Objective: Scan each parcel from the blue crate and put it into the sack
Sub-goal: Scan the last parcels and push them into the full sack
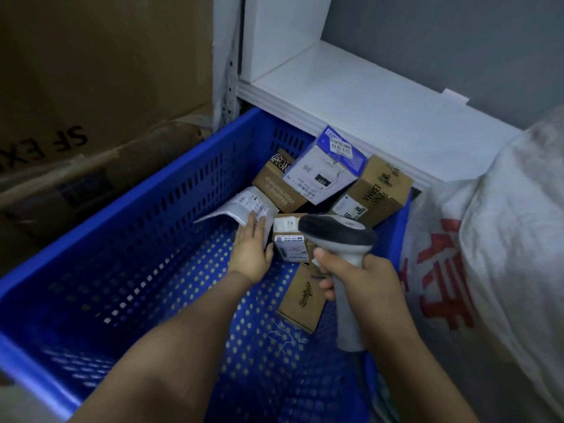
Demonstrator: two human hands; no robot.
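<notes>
The blue crate (128, 227) holds several parcels at its far right end. My left hand (251, 247) reaches into it, straight fingers lying on a flat white parcel (241, 209) with a label. My right hand (363, 279) grips the handle of a grey and black barcode scanner (338, 232), whose head points down at a small labelled box (290, 242). A brown box (300, 296) lies under the scanner hand. Behind are a brown "workshop" box (274, 187), a white and blue parcel (326, 169) and another brown box (378, 190). The white sack (500, 227) with red print stands to the right.
A white shelf (366, 96) runs just behind the crate's far rim. Large cardboard boxes (91, 87) stand against the crate's left side. A grey wall (457, 41) rises behind the shelf. The near half of the crate floor is bare.
</notes>
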